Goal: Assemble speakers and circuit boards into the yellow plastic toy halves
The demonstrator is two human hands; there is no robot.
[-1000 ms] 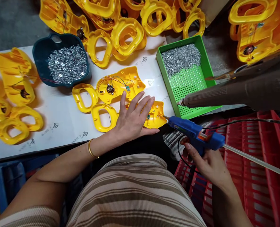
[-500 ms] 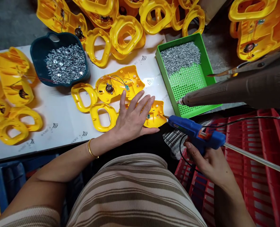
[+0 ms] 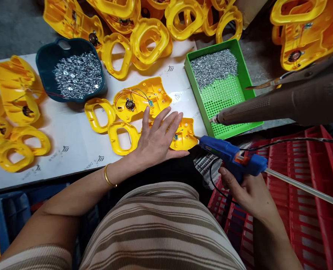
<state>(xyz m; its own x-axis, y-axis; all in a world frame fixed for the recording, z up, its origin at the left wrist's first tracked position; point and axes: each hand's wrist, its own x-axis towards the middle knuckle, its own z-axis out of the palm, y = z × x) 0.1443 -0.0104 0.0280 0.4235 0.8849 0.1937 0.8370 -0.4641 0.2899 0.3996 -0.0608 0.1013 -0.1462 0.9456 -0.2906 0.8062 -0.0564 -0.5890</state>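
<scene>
We see grey concrete floor (image 3: 11, 26) beyond | white printed board (image 3: 70, 138) as our worktop | red plastic crates (image 3: 295, 195) at our right | blue crate (image 3: 3, 217) lower left

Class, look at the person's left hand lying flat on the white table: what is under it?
Under the left hand lies a yellow plastic shell, open side up, with wires and a small green board showing. Its handle loop sticks out leftward. The shell's middle is covered by the palm.

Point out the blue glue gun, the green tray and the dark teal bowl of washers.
blue glue gun (image 3: 230, 155), head view, on its blue barrel.
green tray (image 3: 228, 101), head view, on its bare perforated floor.
dark teal bowl (image 3: 44, 60), head view, on its left rim.
</scene>
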